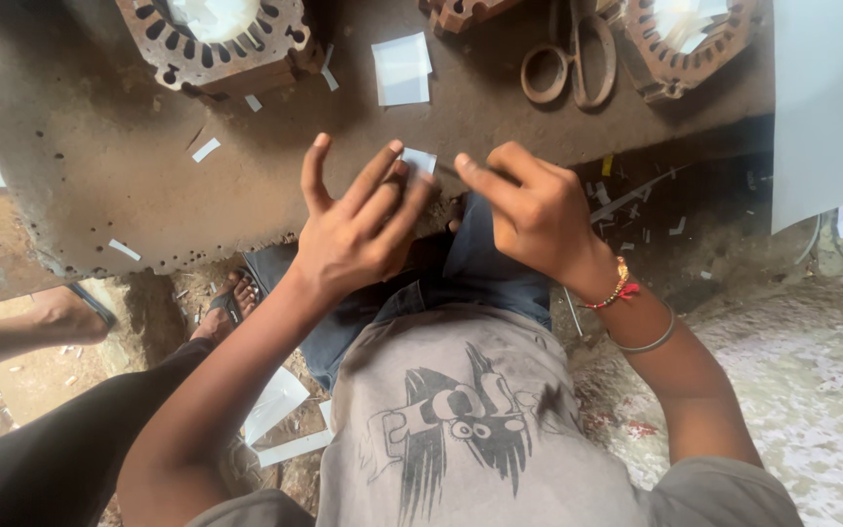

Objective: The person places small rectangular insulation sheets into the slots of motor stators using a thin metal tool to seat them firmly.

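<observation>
No packages, labels, signs or screens show anywhere here.

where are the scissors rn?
Head view, top right: scissors lie on the dark workbench, beside the right stator core, beyond the right hand.

You have two hands up: your left hand (358, 229) and your right hand (529, 210), with one small paper slip (420, 161) between their fingers. On the counter (100, 185) far from you sit three rusty slotted metal cores (217, 44), one pair of scissors (570, 63) and one folded white paper square (402, 68). Two sandalled feet (70, 312) show at the near left.
</observation>
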